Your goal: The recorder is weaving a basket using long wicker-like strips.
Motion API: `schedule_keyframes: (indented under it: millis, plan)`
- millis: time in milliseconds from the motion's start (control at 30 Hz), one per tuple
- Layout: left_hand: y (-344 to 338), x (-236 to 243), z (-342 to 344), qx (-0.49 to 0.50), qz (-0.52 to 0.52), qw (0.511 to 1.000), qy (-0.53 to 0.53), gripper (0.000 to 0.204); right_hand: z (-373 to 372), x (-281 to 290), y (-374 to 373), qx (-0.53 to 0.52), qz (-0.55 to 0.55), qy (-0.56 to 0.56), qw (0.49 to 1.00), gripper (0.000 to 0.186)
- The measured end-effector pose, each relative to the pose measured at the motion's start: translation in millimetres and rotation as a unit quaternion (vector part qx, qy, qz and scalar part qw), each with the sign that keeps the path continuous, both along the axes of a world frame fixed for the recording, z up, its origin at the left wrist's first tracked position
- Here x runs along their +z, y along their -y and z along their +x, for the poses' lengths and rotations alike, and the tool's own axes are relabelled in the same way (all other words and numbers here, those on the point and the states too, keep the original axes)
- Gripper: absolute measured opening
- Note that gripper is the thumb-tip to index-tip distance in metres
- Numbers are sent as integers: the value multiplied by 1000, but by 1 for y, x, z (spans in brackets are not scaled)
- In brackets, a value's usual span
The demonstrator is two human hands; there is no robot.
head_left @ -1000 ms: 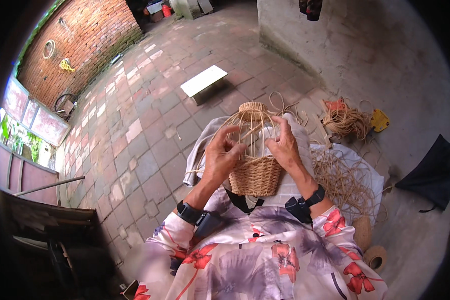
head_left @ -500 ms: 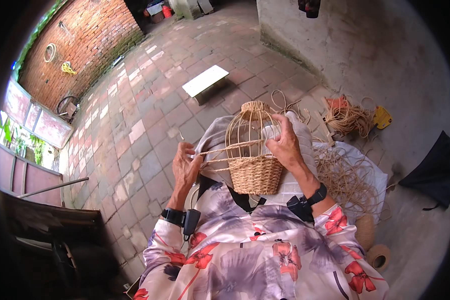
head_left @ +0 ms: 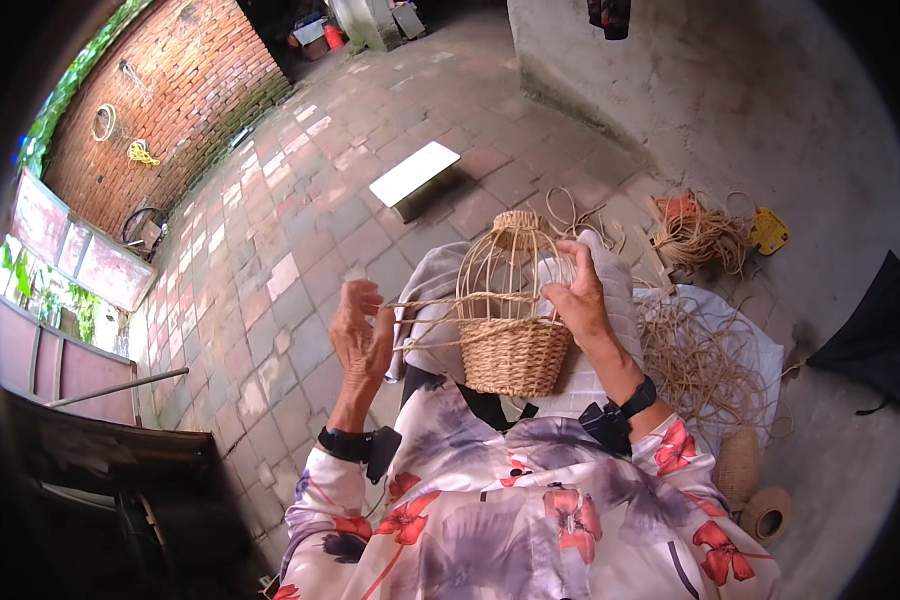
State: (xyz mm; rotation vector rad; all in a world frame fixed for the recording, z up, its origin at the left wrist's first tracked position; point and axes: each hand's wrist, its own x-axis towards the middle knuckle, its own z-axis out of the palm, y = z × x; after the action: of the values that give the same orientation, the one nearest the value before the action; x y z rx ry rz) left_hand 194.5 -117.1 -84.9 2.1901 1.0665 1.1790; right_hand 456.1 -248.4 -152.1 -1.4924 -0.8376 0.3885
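Observation:
A wicker basket (head_left: 515, 358) rests across my lap, its lower part tightly woven from tan cord. Bare curved ribs rise above the weave to a small woven ring (head_left: 520, 228). My right hand (head_left: 582, 295) is closed round the ribs on the right side, its thumb at the weave's upper edge. Strands of twisted cord (head_left: 435, 301) stretch left from the ribs. My left hand (head_left: 358, 330), with fingers curled, pinches the upper strand; its fingertips are slightly blurred. A lower strand (head_left: 425, 346) also runs left out of the basket. A grey cloth (head_left: 425, 272) covers my knees beneath it.
Right of my lap, loose cord (head_left: 695, 350) lies tangled on a white sheet, with a coil (head_left: 705, 238) beyond it. Cord spools (head_left: 767, 515) stand nearby. A low white-topped stool (head_left: 415, 172) is ahead on the tiles; dark furniture (head_left: 110, 460) stands at left.
My left hand has moved slightly left and turned, drawing the upper strand out with it. My right hand keeps its hold on the ribs; the view has shifted a little.

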Motion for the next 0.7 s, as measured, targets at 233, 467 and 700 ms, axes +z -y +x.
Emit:
schedule_keyframes:
  millis: [233,467,700]
  plan:
    - [22,33,5,-369,-456,750,304,20,5,20,7,-24,21,-154,988,51]
    - [23,12,21,-228,-466,855,6,45,5,27,10,2,39,-160,986,53]
    - [-6,-16,22,-197,-329,910,-154,21,0,20,9,26,42,-140,989,52]
